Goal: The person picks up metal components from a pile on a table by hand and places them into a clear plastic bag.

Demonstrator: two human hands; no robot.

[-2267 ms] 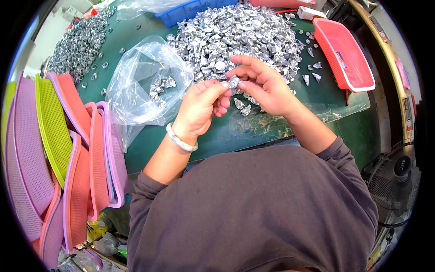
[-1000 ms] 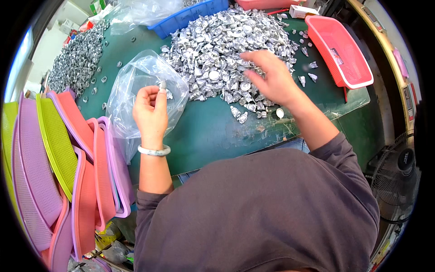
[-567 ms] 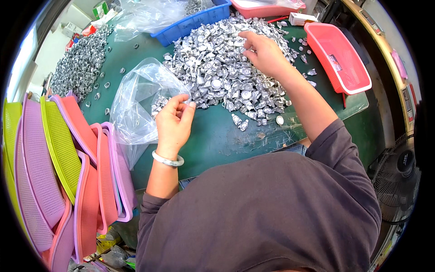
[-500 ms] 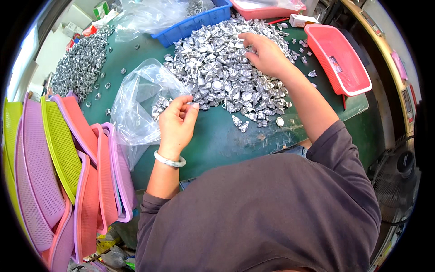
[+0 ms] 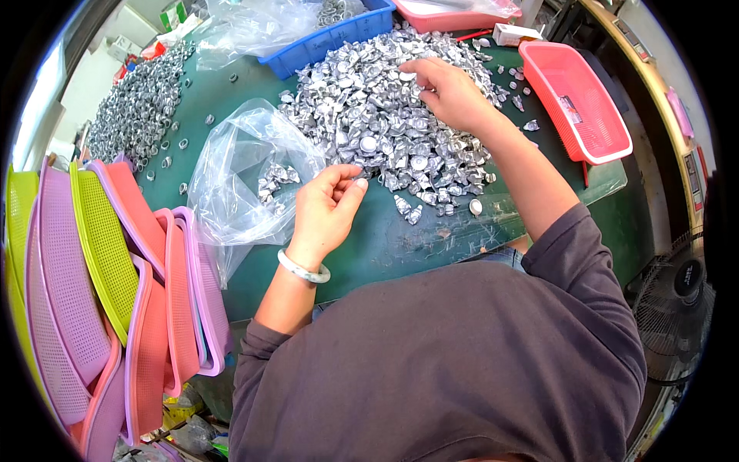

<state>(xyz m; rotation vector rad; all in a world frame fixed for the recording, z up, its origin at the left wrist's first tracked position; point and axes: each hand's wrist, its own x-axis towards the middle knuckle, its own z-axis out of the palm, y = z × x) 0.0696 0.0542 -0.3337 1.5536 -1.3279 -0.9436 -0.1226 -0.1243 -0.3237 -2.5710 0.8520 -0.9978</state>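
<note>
A broad heap of small silvery metal pieces [image 5: 362, 123] lies on the green tabletop [image 5: 369, 231]. Over its right part is my right hand [image 5: 454, 96], its fingers bent and the thumb apart from the forefinger, with nothing visible between them. At the heap's near left edge my left hand [image 5: 327, 204], with a pale bangle [image 5: 304, 266] on the wrist, has thumb and forefinger drawn together. Whatever is at those fingertips is too small to make out. Beside this hand a clear plastic bag [image 5: 239, 154] lies spread, with a small cluster of silvery pieces [image 5: 275, 181] in it.
Far left is a pile of grey rings [image 5: 135, 115]. Stacked purple, green and coral baskets [image 5: 100, 254] stand at the left. A blue tray [image 5: 327, 42] is behind the heap, a pink basket [image 5: 577, 100] at the right. A black fan [image 5: 677, 308] stands lower right.
My left hand has moved right, away from the bag, uncovering the cluster of pieces there. My right hand has shifted slightly left over the heap.
</note>
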